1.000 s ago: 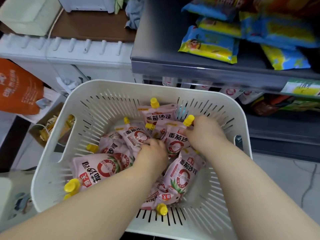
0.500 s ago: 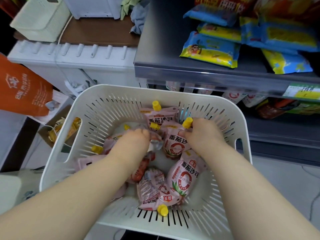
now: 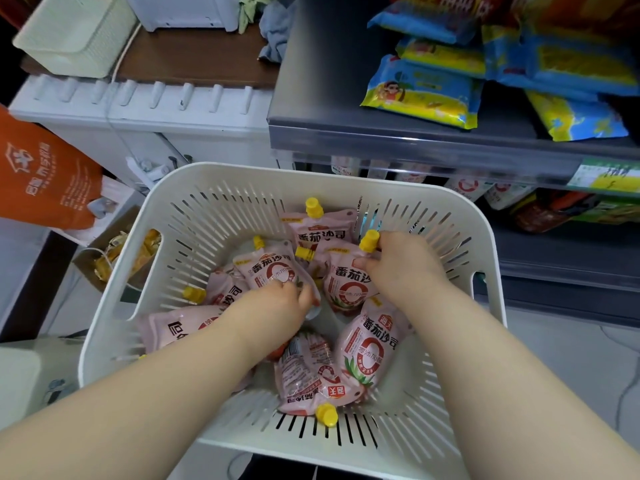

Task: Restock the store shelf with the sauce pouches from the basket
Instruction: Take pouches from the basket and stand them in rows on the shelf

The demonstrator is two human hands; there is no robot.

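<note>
A white slotted basket (image 3: 214,188) holds several pink tomato-sauce pouches with yellow caps. My left hand (image 3: 273,310) grips the lower end of one upright pouch (image 3: 270,268) near the basket's middle. My right hand (image 3: 401,268) pinches the top of another pouch (image 3: 346,289) just under its yellow cap (image 3: 369,240). Two more pouches (image 3: 367,355) lie flat at the front of the basket. The grey store shelf (image 3: 381,140) stands behind the basket, and more pouches (image 3: 467,187) show on the lower level under it.
Blue and yellow snack bags (image 3: 422,95) lie on the upper shelf at right. An orange bag (image 3: 45,181) hangs at left. A white ribbed unit (image 3: 145,105) and a cream box (image 3: 76,32) stand behind the basket on the left.
My left hand has lifted one pouch upright from the pile and shifted right. My right hand stays on the pouch by its cap. The view has tilted up a little.
</note>
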